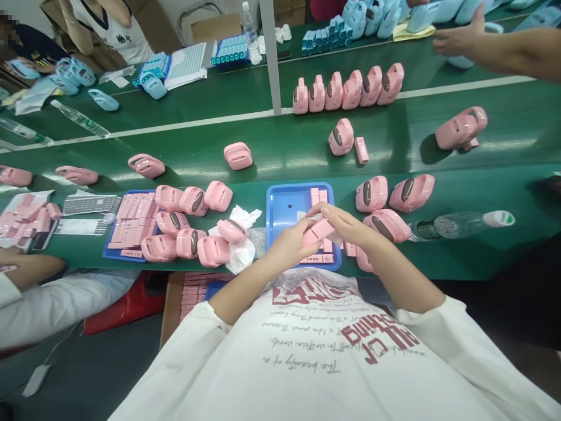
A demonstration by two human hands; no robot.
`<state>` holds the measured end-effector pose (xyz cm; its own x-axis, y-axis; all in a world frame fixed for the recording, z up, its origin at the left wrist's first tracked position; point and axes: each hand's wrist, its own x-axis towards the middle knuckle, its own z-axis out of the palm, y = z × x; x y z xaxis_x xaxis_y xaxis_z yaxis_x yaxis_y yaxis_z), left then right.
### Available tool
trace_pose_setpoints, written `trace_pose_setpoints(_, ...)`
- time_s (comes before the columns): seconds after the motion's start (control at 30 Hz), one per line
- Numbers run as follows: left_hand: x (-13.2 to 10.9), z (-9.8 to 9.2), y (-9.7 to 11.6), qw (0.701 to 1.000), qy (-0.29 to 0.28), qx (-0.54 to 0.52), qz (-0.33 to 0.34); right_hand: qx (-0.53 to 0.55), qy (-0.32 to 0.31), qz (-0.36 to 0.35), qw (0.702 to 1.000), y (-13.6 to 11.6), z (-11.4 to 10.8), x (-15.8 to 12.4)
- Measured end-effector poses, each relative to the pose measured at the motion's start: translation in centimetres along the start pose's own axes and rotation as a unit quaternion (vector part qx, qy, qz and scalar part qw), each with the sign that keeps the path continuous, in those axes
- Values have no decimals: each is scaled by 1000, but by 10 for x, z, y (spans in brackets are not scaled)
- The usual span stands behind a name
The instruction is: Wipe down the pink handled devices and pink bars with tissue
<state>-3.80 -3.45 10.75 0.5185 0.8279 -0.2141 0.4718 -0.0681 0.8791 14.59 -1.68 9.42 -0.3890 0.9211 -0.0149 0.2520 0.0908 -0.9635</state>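
Over the blue tray (pixel 274 204) my two hands meet around a small pink rectangular block (pixel 318 233). My left hand (pixel 289 241) grips its near-left end, its fingers curled around it. Bent over the far side, my right hand (pixel 344 222) touches the block, with a bit of something white under its fingers. More pink blocks (pixel 319 194) lie in the tray, partly hidden by my hands. Right of the tray stand pink handled housings (pixel 371 194) with dark oval windows. A group of similar pink housings (pixel 188 242) sits to the left, beside crumpled white tissue (pixel 241 251).
Further left, another blue tray (pixel 106 251) is stacked with pink blocks. A plastic bottle (pixel 460 225) lies at the right. Pink housings (pixel 238 156) are spaced along the green middle strip, with a row (pixel 334 92) beyond. A co-worker's hand (pixel 464 38) reaches in at the far right.
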Motion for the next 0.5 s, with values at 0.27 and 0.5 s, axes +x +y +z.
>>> trace_pose_setpoints(0.27,42,45,-47,998,-45,-34,-10,-129,-27,121,984,38,-14,-15)
trace_pose_setpoints(0.5,57,65,-99,986,-41,111,-118,-295,189,234,907,53,-58,-18)
